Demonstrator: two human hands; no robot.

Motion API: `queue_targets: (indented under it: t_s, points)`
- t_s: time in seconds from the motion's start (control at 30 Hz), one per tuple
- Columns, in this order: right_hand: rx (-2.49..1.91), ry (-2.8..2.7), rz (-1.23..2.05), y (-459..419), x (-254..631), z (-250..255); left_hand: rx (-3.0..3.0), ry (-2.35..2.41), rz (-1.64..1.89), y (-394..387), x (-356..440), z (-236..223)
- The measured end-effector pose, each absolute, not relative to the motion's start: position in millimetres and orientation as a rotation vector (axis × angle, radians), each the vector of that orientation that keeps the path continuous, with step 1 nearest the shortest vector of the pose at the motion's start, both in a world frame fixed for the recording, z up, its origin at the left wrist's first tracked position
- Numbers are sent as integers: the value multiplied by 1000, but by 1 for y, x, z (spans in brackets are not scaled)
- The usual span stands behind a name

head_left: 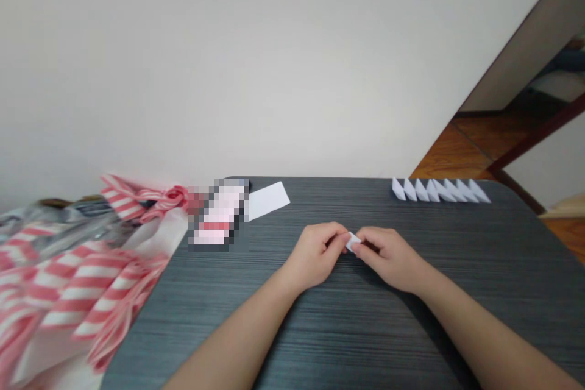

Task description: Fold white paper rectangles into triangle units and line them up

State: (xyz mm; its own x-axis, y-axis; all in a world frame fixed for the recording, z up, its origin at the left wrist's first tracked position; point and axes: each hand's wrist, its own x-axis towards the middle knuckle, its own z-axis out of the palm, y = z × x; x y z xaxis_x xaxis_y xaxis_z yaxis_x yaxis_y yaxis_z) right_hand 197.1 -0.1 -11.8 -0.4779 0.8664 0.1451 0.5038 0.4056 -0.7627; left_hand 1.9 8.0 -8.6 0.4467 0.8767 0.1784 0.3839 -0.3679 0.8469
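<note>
Two forearms (pixel 242 332), two hands (pixel 313 259), one paper (pixel 352 242), seemingly folded

The paper (pixel 353 242), small and white, partly hidden, is held aslant about midway between the tabletop (pixel 320 341)'s side edges, near its far edge.

A smooth, matt paper slip (pixel 352 242) sits between the hands (pixel 317 256) over a dull, wood-grained bench (pixel 320 329), matt paper folds (pixel 441 189) at two o'clock, rumpled cloth (pixel 94 277) at nine.
</note>
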Motion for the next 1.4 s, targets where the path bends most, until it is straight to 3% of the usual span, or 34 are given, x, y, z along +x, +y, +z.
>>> queue_targets:
  t_s: [0.23, 0.77, 1.4]
  points:
    - [-1086, -2121, 794, 4, 200, -18, 2106, 1024, 742, 7, 1, -10]
    - [-1095, -1999, 932, 5, 199, -13, 2167, 1017, 812, 7, 0, -9]
    - [-1186, -1731, 1070, 6, 208, -26, 1377, 1047, 1043, 8, 6, -18]
